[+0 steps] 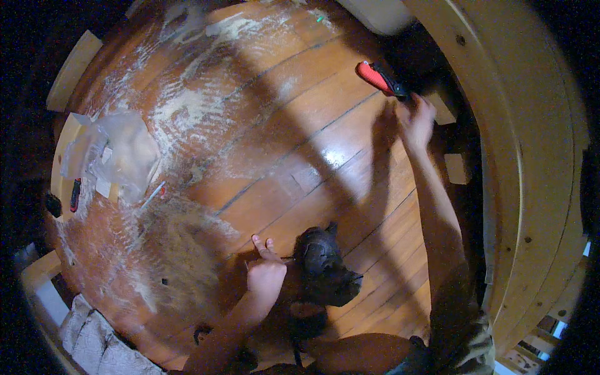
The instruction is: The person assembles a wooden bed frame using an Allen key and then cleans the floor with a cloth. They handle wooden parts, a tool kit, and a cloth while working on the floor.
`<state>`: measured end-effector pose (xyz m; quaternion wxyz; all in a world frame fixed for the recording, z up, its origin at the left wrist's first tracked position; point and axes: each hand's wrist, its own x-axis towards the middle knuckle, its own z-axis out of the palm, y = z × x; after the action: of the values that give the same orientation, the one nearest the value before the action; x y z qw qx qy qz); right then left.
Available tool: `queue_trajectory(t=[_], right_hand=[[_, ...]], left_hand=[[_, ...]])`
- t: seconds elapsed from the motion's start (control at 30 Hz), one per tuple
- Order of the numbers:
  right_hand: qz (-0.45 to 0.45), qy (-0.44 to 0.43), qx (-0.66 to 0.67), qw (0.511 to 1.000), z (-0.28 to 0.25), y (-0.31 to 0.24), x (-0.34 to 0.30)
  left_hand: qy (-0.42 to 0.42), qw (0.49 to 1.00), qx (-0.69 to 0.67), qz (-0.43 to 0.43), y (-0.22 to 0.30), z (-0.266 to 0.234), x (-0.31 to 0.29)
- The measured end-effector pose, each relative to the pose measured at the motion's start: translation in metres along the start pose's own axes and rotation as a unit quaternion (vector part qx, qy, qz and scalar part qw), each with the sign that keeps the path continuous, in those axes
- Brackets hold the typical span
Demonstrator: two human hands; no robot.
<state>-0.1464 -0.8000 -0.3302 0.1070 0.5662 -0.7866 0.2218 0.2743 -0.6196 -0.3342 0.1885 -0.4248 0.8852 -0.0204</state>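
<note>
Stretched out to the far right, my right hand [417, 120] has its fingers closed at the black end of a red-and-black handled tool [377, 77]; the tool's exact kind is unclear. It is just above the wooden floor [275, 194] or resting on it. Low in the middle, my left hand [267, 275] is partly curled, with two fingers pointing forward. A thin, dark, rod-like thing [288, 258] sticks out beside it, mostly hidden by the hand. Right of that hand lies a dark, lumpy thing [324, 265] that I cannot make out.
Pale sawdust [194, 112] covers much of the left floor. A clear plastic bag [128, 153] lies there, with a small red-and-black tool [75, 195] beside it. A curved wooden beam [506, 156] runs down the right. Small wood blocks [457, 169] stand beside my right arm. Grey cloth [97, 337] lies lower left.
</note>
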Motion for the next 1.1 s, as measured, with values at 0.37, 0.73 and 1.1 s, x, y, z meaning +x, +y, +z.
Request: queue_trajectory(t=[0.37, 0.73, 1.1], right_hand=[[-0.004, -0.245, -0.221, 0.944, 0.047, -0.015, 0.044], [0.060, -0.131, -0.331, 0.932, 0.050, 0.111, 0.023], [-0.249, -0.236, 0.237, 0.909, 0.002, -0.315, -0.072]], left_hand=[[0.033, 0.999, -0.031, -0.025, 0.005, 0.016, -0.003], [-0.157, 0.929, -0.334, -0.029, 0.015, 0.007, 0.001], [0.025, 0.971, -0.211, -0.109, -0.102, -0.023, -0.030]])
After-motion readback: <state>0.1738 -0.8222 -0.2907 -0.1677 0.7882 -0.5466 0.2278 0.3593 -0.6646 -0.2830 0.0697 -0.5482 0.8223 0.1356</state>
